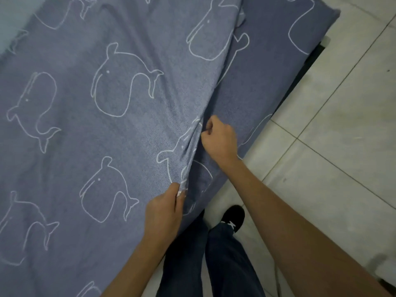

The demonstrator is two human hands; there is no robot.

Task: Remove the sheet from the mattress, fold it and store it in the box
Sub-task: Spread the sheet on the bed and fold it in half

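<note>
Okay so, biggest thing first: the blue-grey cotton sheet with white whale outlines [111, 129] covers pretty much the whole mattress, which is completely hidden under it. Going by that, I'd say this is step one, getting the sheet off. No folding has started, and the storage box isn't anywhere in view.

Toward the mattress's far right corner a lighter layer lies over a darker one. I can't tell if that's a flap already turned back or just the light.

Beside the mattress on the right is a pale, large-tiled floor [342, 125] with thin dark grout lines, and a dark strip of bed frame [308, 65] peeks out under the mattress's edge. A pair of dark denim trouser legs [227, 264] stands right against the mattress's near edge.

The hands: the right hand [220, 139] is clenched around a bunched ridge of fabric just in from the mattress's near edge. The left hand [165, 211] pinches the hem a bit lower along that same edge, with something white showing at its fingertips (maybe elastic, hard to say). A black shoe [234, 215] sits on the floor just off the mattress.

Next move, I reckon: lift and peel that edge up and away, keeping both grips so the cloth doesn't slip back, then work toward the corners.
</note>
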